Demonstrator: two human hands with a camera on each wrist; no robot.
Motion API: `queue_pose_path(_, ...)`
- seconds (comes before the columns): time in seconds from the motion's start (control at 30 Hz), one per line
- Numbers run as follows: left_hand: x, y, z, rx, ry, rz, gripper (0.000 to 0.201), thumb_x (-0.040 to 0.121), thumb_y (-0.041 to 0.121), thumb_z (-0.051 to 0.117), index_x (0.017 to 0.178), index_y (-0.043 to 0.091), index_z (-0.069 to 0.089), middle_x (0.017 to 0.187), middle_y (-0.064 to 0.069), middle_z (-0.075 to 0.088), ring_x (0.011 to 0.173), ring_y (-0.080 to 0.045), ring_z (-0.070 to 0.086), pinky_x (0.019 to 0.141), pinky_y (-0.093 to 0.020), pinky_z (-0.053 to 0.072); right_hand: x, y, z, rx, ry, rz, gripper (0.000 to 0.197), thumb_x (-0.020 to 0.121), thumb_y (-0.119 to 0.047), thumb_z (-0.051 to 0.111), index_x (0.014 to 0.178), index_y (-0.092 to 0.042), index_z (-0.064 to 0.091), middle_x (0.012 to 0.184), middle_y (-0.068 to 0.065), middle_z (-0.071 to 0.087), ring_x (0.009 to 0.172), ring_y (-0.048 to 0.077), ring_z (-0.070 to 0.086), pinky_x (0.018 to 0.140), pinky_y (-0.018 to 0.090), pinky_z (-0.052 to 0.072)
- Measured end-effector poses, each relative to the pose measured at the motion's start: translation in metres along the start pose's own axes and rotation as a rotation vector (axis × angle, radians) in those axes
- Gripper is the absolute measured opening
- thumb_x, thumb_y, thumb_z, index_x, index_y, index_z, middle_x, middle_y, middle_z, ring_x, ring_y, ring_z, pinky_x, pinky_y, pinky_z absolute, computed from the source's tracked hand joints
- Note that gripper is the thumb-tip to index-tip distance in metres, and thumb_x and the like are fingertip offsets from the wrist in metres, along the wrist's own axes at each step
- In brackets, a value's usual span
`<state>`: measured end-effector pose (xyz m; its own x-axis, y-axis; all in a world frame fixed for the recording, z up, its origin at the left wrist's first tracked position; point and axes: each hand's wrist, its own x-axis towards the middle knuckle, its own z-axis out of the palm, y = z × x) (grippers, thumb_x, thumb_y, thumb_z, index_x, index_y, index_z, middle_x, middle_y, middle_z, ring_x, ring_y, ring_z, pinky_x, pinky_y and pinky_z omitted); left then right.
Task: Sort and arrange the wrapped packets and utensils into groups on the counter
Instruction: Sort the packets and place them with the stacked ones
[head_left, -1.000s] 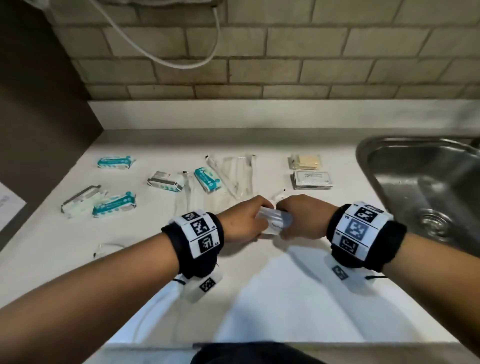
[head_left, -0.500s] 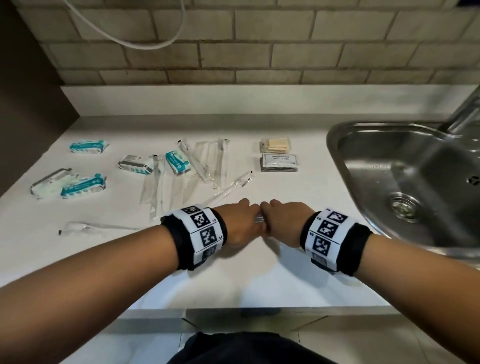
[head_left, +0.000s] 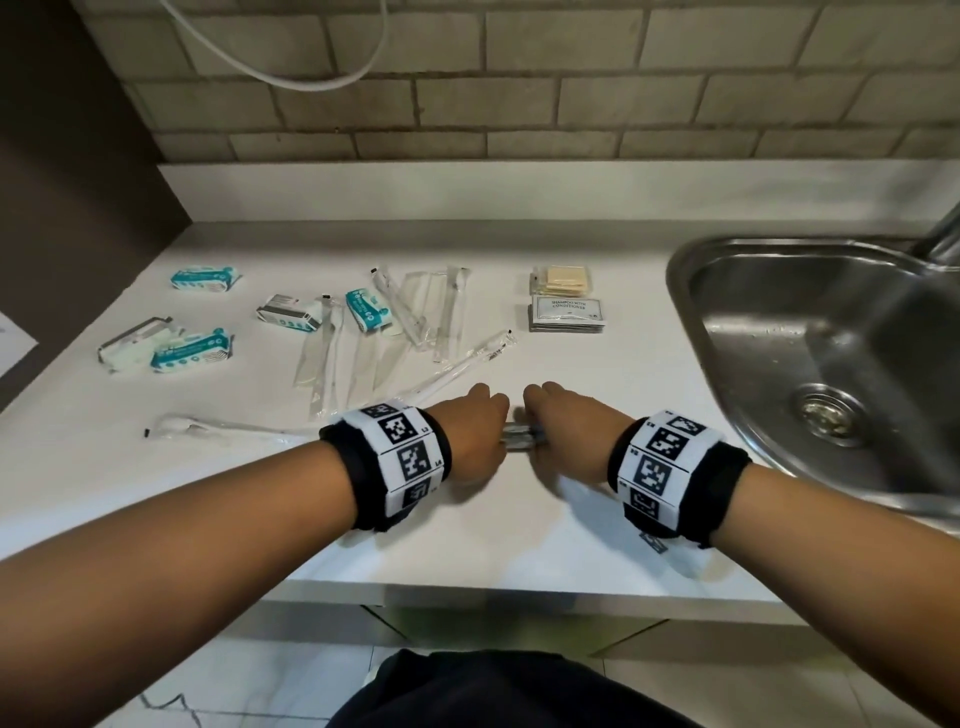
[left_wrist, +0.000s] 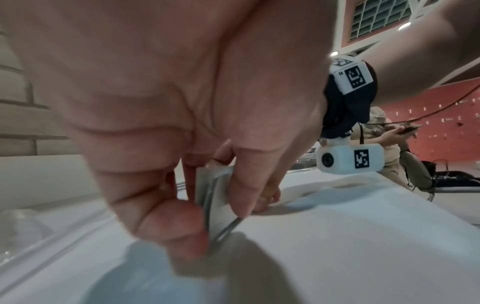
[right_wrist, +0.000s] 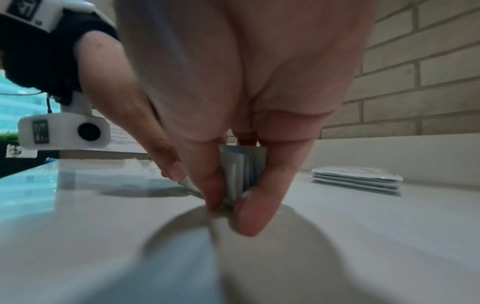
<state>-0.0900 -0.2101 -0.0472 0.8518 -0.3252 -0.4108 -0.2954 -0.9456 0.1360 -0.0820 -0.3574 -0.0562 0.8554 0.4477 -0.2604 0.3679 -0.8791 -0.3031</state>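
Head view: both hands sit close together at the front middle of the white worktop (head_left: 519, 545). The left hand (head_left: 475, 434) and right hand (head_left: 563, 434) each have fingers curled down onto a small stack of flat sachets (head_left: 519, 441), held on edge between them, its lower edge at the worktop. Beyond the grip and slightly to its right lie a flat pile of shampoo sachets (head_left: 567, 313) and, just behind that, a clear pack of beige pieces (head_left: 562, 280). Beyond the grip to its left, several clear-wrapped utensils (head_left: 415, 322) lie scattered and overlapping; one more wrapped utensil (head_left: 218, 428) lies left of the left wrist. Farther left are teal-and-white packets (head_left: 189, 351), another (head_left: 205, 278) behind them, and two (head_left: 366, 309) among the utensils. A steel sink (head_left: 831, 364) is to the right of the right hand.

Left wrist view: the left hand (left_wrist: 168, 123) pinches the sachets (left_wrist: 215, 197) with thumb (left_wrist: 182, 226) on one face and a finger (left_wrist: 241, 185) on the other; the stack stands upright with its bottom corner on the worktop (left_wrist: 337, 236). The right wrist's band shows beyond.

Right wrist view: the right hand (right_wrist: 246, 92) pinches the same sachets (right_wrist: 242, 170) between thumb (right_wrist: 257, 205) and a finger (right_wrist: 210, 181), stack on edge, touching the worktop (right_wrist: 363, 226). The shampoo pile (right_wrist: 355, 181) lies flat beyond, to the right.
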Motion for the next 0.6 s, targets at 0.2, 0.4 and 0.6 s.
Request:
queue_pose_path(0.2, 0.003, 0.016, 0.003, 0.048, -0.044, -0.023, 0.037, 0.094, 0.008, 0.043, 0.13, 0.006, 0.037, 0.129, -0.013, 0.037, 0.102, -0.033, 0.06, 0.078, -0.038, 0.043, 0.006, -0.009, 0.009, -0.095, -0.085, 0.069, 0.032, 0.093, -0.018, 0.049, 0.122, -0.008, 0.04, 0.123, 0.012, 0.044, 0.104, 0.033, 0.06, 0.084, 0.039, 0.046)
queue_pose_path(0.4, 0.002, 0.01, -0.001, -0.042, -0.075, 0.009, 0.033, 0.097, 0.016, 0.041, 0.128, 0.004, 0.039, 0.129, -0.014, 0.033, 0.084, -0.029, 0.055, 0.078, -0.037, 0.039, 0.003, -0.003, 0.003, 0.003, -0.118, 0.052, 0.033, 0.09, -0.022, 0.054, 0.116, -0.007, 0.041, 0.115, 0.01, 0.041, 0.09, 0.028, 0.055, 0.075, 0.036, 0.041)
queue_pose_path(0.6, -0.008, -0.011, -0.007, -0.233, -0.007, 0.051, 0.026, 0.098, 0.021, 0.044, 0.118, 0.009, 0.058, 0.115, -0.013, 0.047, 0.096, -0.031, 0.057, 0.092, -0.041, 0.045, -0.003, 0.014, -0.01, 0.136, -0.041, 0.001, 0.032, 0.079, -0.016, 0.07, 0.107, -0.011, 0.055, 0.103, 0.007, 0.059, 0.087, 0.023, 0.055, 0.073, 0.031, 0.045)
